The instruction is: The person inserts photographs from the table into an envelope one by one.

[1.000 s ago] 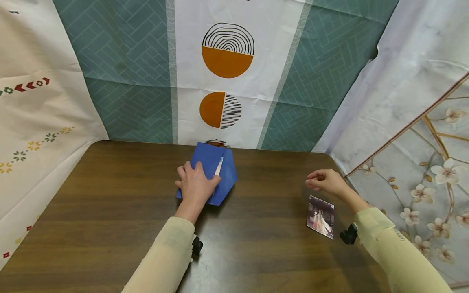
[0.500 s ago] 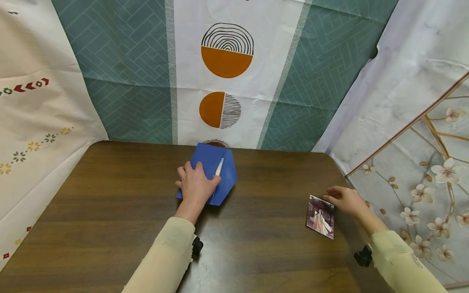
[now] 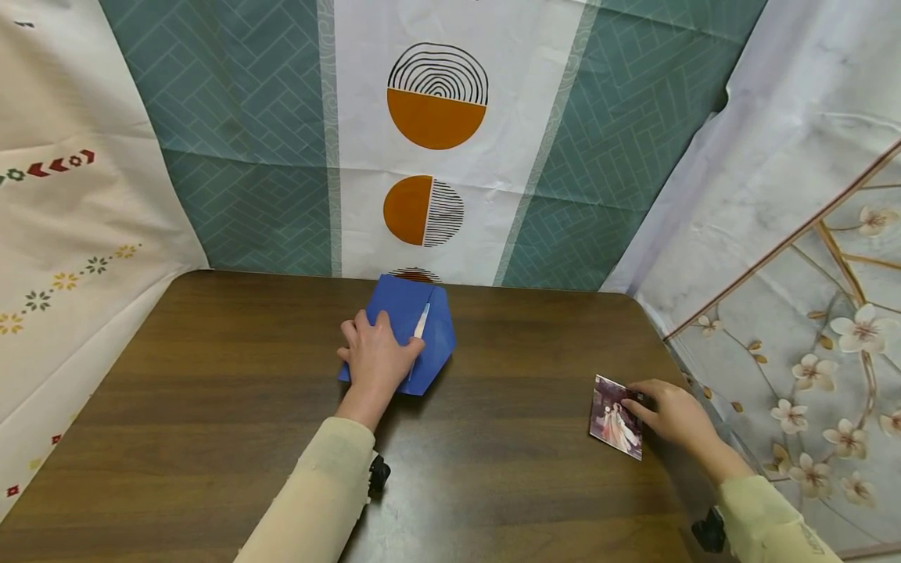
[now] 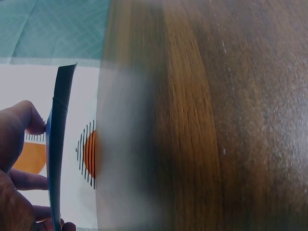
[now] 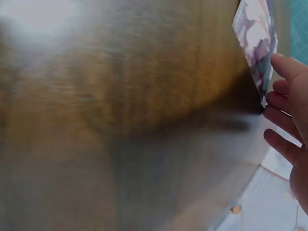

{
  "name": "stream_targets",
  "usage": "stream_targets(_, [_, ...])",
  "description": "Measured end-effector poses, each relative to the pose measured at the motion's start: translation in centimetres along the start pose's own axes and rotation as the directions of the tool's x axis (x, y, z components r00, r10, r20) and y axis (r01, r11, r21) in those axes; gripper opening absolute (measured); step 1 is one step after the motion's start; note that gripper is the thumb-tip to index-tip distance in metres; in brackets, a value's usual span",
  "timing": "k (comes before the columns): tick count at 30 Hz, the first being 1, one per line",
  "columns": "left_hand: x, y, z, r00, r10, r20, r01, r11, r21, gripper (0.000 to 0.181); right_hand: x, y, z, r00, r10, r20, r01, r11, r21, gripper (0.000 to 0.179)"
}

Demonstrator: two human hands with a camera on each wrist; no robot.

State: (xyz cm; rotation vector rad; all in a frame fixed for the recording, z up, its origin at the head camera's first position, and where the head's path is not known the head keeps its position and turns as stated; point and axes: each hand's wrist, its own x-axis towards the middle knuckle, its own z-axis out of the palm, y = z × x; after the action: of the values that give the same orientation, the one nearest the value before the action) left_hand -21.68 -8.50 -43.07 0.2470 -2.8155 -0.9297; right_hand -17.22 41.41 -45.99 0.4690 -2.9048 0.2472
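My left hand (image 3: 378, 356) grips a blue envelope (image 3: 400, 295) near the back edge of the table. A narrow white sliver (image 3: 421, 322) shows along the flap. In the left wrist view the envelope (image 4: 58, 139) appears edge-on, thumb at one face and fingers around the lower part. On the right lies a small printed picture card (image 3: 605, 426) with figures in pale robes on a dark purple ground. My right hand (image 3: 679, 422) touches its upper right corner, thumb over the printed face. From the right wrist, the other fingertips (image 5: 268, 109) are right at the card's edge, fingers fairly straight.
The brown wood-grain table (image 3: 464, 469) spans the front. Behind it hangs a teal and white cloth (image 3: 394, 117) with orange half-circles. A cream cloth (image 3: 77, 219) borders the left, and a white floral cloth (image 3: 809, 297) comes close to my right hand.
My right hand swings from above the card to its right side, then comes down onto its corner. The card lies where it was. My left hand and the envelope stay still.
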Motion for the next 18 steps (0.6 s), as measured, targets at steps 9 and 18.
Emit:
stream_targets(9, [0.0,0.1,0.0,1.0,0.003,0.0,-0.003,1.0,-0.003,0.076,-0.9,-0.9,0.7,0.992,-0.082,-0.098,0.077,0.996,-0.053,0.03])
stream_targets(18, [0.0,0.0,0.0,1.0,0.005,-0.003,-0.005,1.0,0.002,0.078,-0.2,-2.1,1.4,0.986,-0.125,-0.11,0.117,0.991,-0.071,0.029])
